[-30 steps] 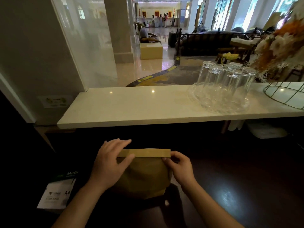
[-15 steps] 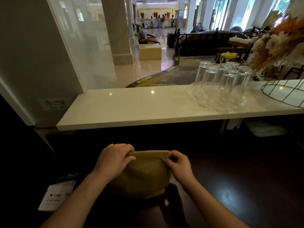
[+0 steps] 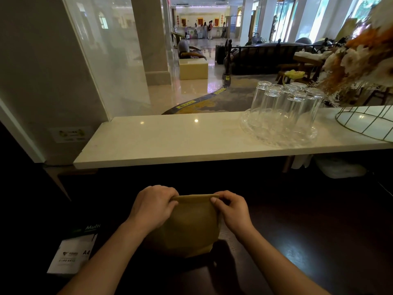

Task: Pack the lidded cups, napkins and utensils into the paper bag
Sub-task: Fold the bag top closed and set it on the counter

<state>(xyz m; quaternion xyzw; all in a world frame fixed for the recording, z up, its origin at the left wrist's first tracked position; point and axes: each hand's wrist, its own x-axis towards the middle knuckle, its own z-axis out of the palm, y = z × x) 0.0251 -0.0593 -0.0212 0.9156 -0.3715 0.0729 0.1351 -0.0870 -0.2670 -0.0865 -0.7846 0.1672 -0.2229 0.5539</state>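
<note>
A brown paper bag (image 3: 191, 226) stands on the dark counter in front of me, bulging, its top folded over into a flat strip. My left hand (image 3: 154, 206) grips the left end of that folded top, fingers curled over it. My right hand (image 3: 231, 209) pinches the right end, thumb on the near side. Whatever is inside the bag is hidden; no cups, napkins or utensils show.
A pale stone ledge (image 3: 170, 141) runs across above the dark counter (image 3: 308, 241). On it at the right are a glass tray (image 3: 251, 128) of upturned glasses (image 3: 285, 105) and a wire basket (image 3: 365, 122). A pack of A4 paper (image 3: 72, 254) lies at the left.
My left hand went from flat on the bag's fold to curled over its left end. The folded top has rolled down lower and both hands have drawn closer together.
</note>
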